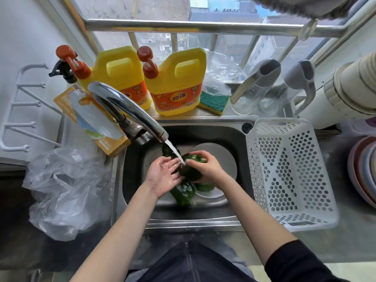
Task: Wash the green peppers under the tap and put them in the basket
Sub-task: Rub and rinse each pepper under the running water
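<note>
Under the running tap, inside the steel sink, your right hand curls round a green pepper while your left hand lies flat-fingered against it, other peppers below, and the white basket stands just beside the sink's right rim.

Two yellow detergent jugs, sponge, clear plastic bag beside sink.
</note>
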